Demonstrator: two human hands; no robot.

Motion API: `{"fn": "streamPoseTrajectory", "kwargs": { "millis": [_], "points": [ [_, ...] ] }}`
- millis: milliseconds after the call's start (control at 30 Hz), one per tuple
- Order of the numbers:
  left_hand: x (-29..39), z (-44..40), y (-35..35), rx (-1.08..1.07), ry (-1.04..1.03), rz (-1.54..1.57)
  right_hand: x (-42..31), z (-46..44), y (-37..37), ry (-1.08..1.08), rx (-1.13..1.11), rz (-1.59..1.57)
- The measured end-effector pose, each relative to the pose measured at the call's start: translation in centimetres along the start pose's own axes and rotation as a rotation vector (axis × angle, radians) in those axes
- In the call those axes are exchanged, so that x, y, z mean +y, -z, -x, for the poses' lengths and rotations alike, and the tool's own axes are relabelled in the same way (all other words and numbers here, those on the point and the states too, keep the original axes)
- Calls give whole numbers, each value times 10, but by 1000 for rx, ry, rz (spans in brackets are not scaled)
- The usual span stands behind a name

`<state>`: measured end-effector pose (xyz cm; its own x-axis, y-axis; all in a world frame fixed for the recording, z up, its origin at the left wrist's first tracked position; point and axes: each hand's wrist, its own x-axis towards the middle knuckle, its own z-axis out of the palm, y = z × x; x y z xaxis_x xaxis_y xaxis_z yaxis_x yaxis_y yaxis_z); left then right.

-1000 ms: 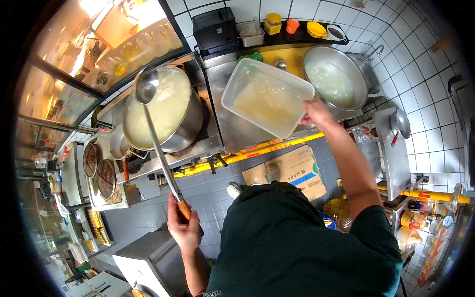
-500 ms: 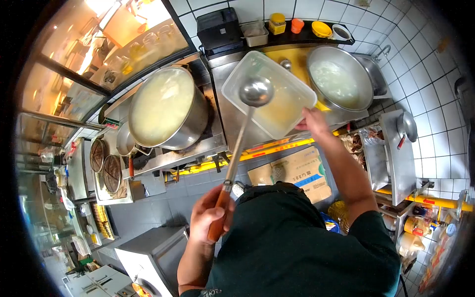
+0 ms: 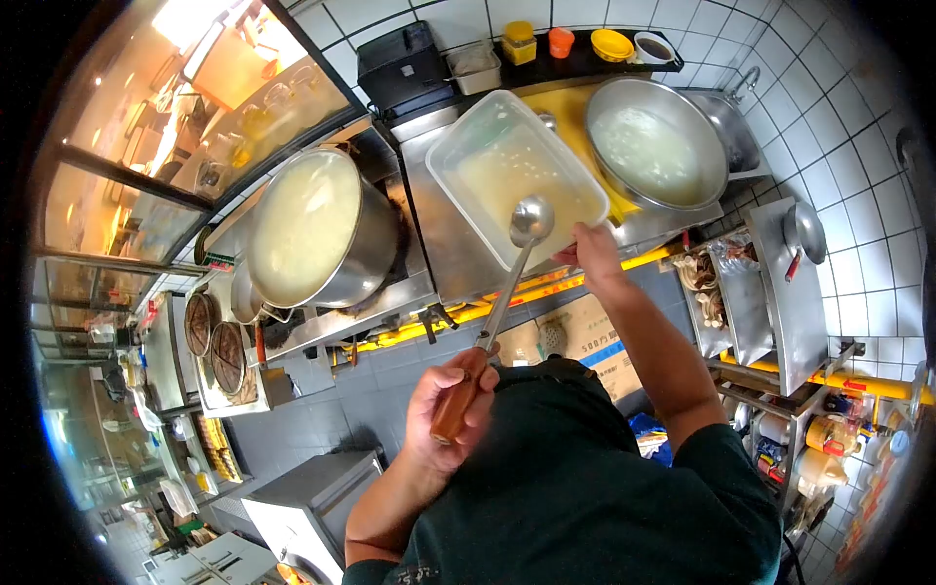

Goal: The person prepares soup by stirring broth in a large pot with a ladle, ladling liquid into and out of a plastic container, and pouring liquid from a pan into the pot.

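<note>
My left hand [image 3: 453, 409] is wrapped round the wooden handle of a long metal ladle [image 3: 531, 220]. Its bowl is low inside a translucent plastic container [image 3: 450, 190], near the side closest to me; contact with the liquid is hard to tell. Pale, cloudy liquid [image 3: 512, 180] with small bubbles covers the bottom. My right hand [image 3: 590, 255] grips the container's near right corner, fingers partly hidden beneath the rim. Left of the container stands a large metal pot [image 3: 375, 229] of whitish liquid. To its right sits a wide metal basin [image 3: 719, 161] holding similar liquid with pale lumps.
A black shelf [image 3: 585, 70] at the back holds a yellow-lidded jar [image 3: 519, 43] and small bowls. The sink [image 3: 731, 127] is at the right rear. A yellow pipe [image 3: 546, 283] runs along the counter front. Two strainers [image 3: 228, 358] lie at left; flattened cardboard [image 3: 585, 327] is on the floor.
The ladle's bowl has gone down and toward me, from above the container to low inside it. My left hand has shifted right; my right hand still grips the corner. The view has shifted slightly.
</note>
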<state>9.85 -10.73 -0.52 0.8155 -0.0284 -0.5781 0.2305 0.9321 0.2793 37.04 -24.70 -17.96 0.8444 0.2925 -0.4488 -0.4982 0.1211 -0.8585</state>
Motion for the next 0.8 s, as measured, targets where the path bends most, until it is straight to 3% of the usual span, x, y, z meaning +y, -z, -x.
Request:
{"fn": "streamPoseTrajectory", "kwargs": {
  "millis": [400, 533, 667, 800],
  "points": [
    [14, -1, -5, -104, 8, -252, -10, -7, 15, 50, 24, 31],
    [22, 8, -25, 88, -113, -769, -16, -6, 19, 24, -6, -11],
    [39, 12, -25, 159, -352, -1521, -25, -3, 23, -4, -25, 18],
    [56, 17, -21, 210, -615, -1789, -19, -9, 32, 11, -39, -2]
  ]
}}
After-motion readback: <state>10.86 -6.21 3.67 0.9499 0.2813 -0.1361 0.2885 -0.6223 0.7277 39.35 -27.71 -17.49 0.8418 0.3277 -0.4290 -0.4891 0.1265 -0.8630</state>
